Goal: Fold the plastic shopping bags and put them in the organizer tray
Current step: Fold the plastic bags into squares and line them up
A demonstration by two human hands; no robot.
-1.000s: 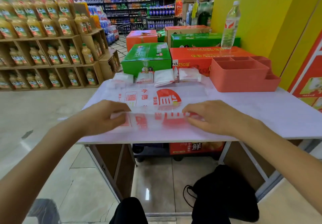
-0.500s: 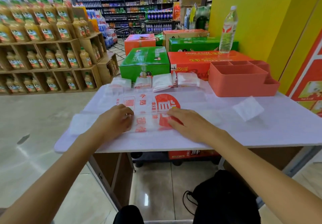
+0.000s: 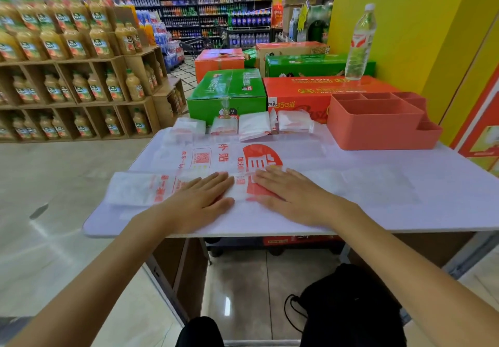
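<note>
A white plastic shopping bag [image 3: 140, 190] with red print lies folded into a long strip across the near part of the white table [image 3: 405, 211]; its left end hangs past the table's left edge. My left hand [image 3: 199, 198] presses flat on the strip, fingers straight. My right hand [image 3: 294, 198] presses flat beside it on the red logo. Another printed bag [image 3: 216, 156] lies spread flat just behind. Several folded bags [image 3: 253, 125] sit in a row at the table's far edge. The coral organizer tray [image 3: 378, 127] stands at the far right; no bags show in it.
Green [image 3: 226, 95] and orange cartons [image 3: 305, 92] stand behind the table, one with a water bottle [image 3: 360, 44] on top. Shelves of juice bottles [image 3: 67, 76] fill the left. A black bag [image 3: 348, 306] lies on the floor under the table. A yellow wall rises at right.
Both hands folded the bag's near edge away from me, then moved together and flattened onto the strip. The camera view shifted, showing more of the table's left side.
</note>
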